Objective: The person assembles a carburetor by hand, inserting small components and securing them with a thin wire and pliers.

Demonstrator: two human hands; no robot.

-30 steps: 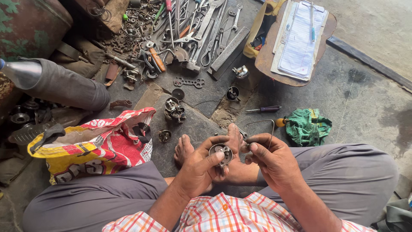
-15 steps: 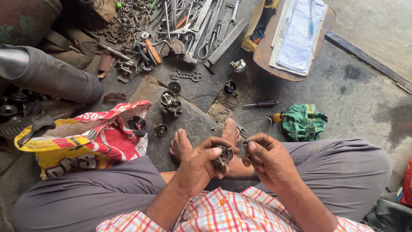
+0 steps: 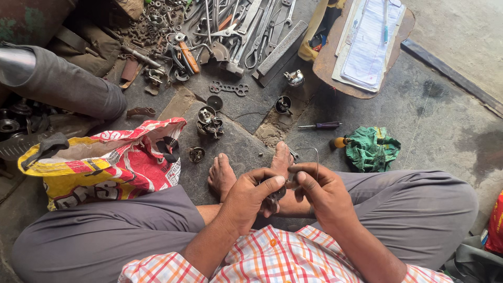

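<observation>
1. Sitting cross-legged on a stone floor [image 3: 246, 149], grey trousers over both knees, bare feet [image 3: 222, 173] tucked in front of the lap.
2. Gripping a small round metal part [image 3: 273, 195] in the left hand [image 3: 246, 202], fingers curled tight around it and the thumb pressing across its top; holding it just above the ankles, close to the checked shirt [image 3: 277, 257].
3. Pinching with the right hand [image 3: 322, 191], fingers bent closed at the right edge of the same part; what sits between those fingertips being too small to make out.
4. Looping up from the right hand, a thin wire [image 3: 309, 157], arching over the knuckles.
5. Lying just beyond the toes: a screwdriver [image 3: 320, 126] with a dark handle, and near it a green rag [image 3: 372, 148] with a yellow-handled tool [image 3: 340, 142] touching its left side.
6. Resting on the stone ahead of the feet: two small round metal housings [image 3: 208, 121] side by side, and another small piece [image 3: 196, 154] nearer the left knee.
7. Slumping beside the left knee, a red and yellow plastic sack [image 3: 105, 162], its mouth open.
8. Spreading across the far floor, a heap of wrenches and pliers [image 3: 230, 26], well apart from the hands.
9. Sitting at the upper right, a brown board [image 3: 325, 68] carrying a notebook [image 3: 369, 47] with a pen on top.
</observation>
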